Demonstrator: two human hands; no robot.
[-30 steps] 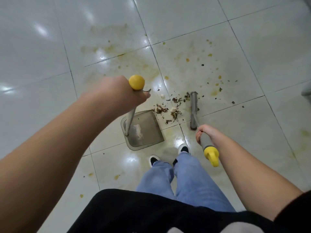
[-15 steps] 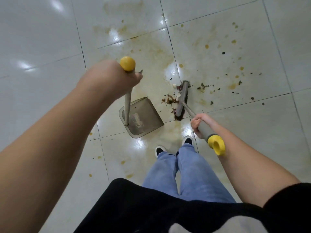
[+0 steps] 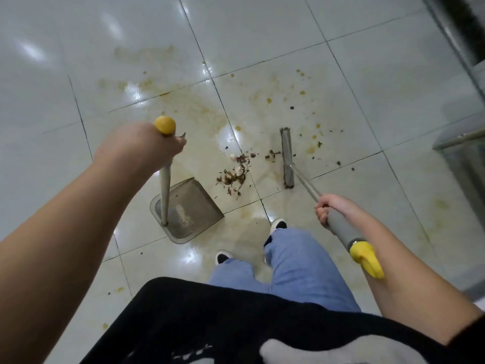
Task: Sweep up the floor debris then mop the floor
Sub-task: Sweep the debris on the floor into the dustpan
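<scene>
Resting flat on the tiled floor [image 3: 262,35], the grey dustpan [image 3: 195,206] sits left of centre with its open edge facing up and to the right; a pale smear shows inside it, with little else I can make out. Its upright pole [image 3: 165,190] rises from the pan's back left corner to a yellow cap [image 3: 164,124]. The left hand [image 3: 139,148] wraps the pole just under that cap, fingers [image 3: 176,144] closed tight around it.

Just beyond the pan's open edge lies a small heap of brown debris [image 3: 233,174], not touching it. Yellowish stains [image 3: 189,114] and loose specks spread across the tiles above and to the right. Two shoes [image 3: 277,225] stand below the pan's right side.

Right of the heap, apart from it, the broom head [image 3: 287,158] lies on the floor. Its handle [image 3: 343,229] slants down-right to a yellow end, and the right hand [image 3: 332,208] clamps the grey grip, fingers [image 3: 322,214] curled shut. A metal bin [image 3: 462,148] stands at the far right edge.
</scene>
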